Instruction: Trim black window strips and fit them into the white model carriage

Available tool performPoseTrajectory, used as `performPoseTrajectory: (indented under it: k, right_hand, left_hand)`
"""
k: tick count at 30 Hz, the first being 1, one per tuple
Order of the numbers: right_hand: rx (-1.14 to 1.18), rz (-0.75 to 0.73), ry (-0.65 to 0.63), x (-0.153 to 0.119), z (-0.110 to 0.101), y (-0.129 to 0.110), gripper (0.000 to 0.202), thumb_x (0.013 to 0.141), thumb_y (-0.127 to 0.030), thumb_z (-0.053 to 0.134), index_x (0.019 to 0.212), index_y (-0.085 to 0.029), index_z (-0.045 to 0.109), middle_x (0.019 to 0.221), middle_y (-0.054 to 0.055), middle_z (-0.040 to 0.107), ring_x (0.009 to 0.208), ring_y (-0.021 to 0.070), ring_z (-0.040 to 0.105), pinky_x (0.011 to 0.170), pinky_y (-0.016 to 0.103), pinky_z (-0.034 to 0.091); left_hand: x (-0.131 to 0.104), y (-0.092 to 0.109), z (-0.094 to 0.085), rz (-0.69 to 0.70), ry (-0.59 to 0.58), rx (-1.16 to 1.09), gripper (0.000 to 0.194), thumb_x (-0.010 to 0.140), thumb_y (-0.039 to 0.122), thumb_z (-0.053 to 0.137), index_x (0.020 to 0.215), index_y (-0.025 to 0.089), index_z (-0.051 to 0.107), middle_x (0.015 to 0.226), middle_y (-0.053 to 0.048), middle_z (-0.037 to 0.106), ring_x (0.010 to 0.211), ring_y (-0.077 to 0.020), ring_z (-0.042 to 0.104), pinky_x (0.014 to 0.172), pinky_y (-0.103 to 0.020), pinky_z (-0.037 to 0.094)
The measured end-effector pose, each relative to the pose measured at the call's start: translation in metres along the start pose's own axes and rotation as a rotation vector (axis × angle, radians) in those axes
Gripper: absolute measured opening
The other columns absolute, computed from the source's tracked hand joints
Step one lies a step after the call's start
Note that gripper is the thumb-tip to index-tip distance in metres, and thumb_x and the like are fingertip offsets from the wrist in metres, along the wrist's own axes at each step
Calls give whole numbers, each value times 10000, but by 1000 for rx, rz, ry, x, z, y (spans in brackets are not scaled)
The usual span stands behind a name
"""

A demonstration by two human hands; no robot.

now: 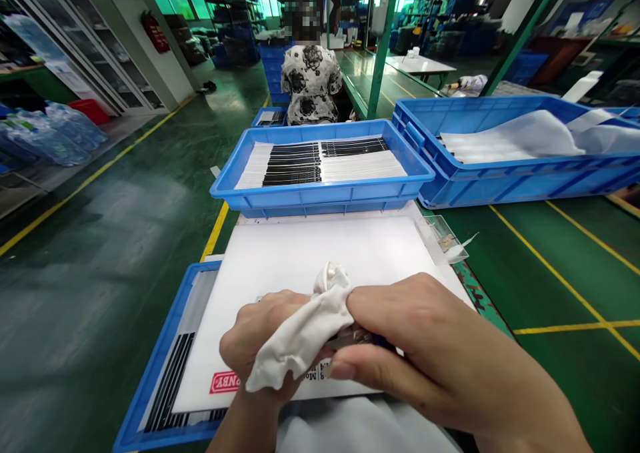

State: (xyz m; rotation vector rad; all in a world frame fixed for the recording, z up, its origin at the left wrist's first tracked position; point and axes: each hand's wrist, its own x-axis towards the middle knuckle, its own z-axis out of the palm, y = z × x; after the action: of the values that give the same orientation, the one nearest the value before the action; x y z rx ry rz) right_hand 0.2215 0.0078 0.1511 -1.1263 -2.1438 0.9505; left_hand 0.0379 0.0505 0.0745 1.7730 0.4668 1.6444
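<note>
My left hand [267,329] is closed over the white board, with a crumpled white cloth [305,333] gripped at its thumb side and trailing over its wrist. Beside it, my right hand [415,336] is curled, thumb and fingers around a dark, shiny item [351,336] that is mostly hidden. The cloth touches this hand's knuckles. Both hands work close together above the front part of the white board [320,243], which bears a red label [225,382] and black print, partly covered.
Behind the board stands a blue tray [320,196] of black and white strips. Another blue tray [150,379] sits low at left. A large blue crate [500,183] with white sheeting is at right, near a clear small box [443,239]. A person [311,83] sits ahead.
</note>
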Motion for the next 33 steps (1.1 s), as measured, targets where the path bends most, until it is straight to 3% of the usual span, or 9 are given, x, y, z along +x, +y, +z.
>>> performPoseTrajectory:
  k: [6,17,28,33]
  right_hand:
    - [-13,19,-13,2,0,0,390,1070,-491,506,795,-215,516,737,-62,570,655,115,495,600,284,251]
    - [-24,3,-39,1,-1,0,363,1072,-467,519,810,-215,519,740,-76,560,659,98,495,609,269,274]
    - [-31,16,-56,-1,-2,0,408,1076,-479,499,772,-208,524,713,-68,555,649,99,496,595,276,258]
    - [-25,15,-71,-2,-2,1,449,1078,-530,466,778,-200,522,737,-58,583,666,105,522,607,272,277]
  left_hand:
    - [5,4,-1,31,0,15,225,860,431,793,1023,276,789,583,53,669,415,-117,590,422,-221,501]
    - [3,-1,-2,77,-19,3,236,858,430,797,963,222,763,631,44,710,444,-117,638,448,-200,546]
    - [1,3,0,83,-38,43,254,891,398,758,754,199,680,600,48,682,417,-110,610,413,-207,509]
    - [3,4,2,87,-15,50,232,844,432,804,856,212,729,583,59,659,402,-104,595,413,-197,514]
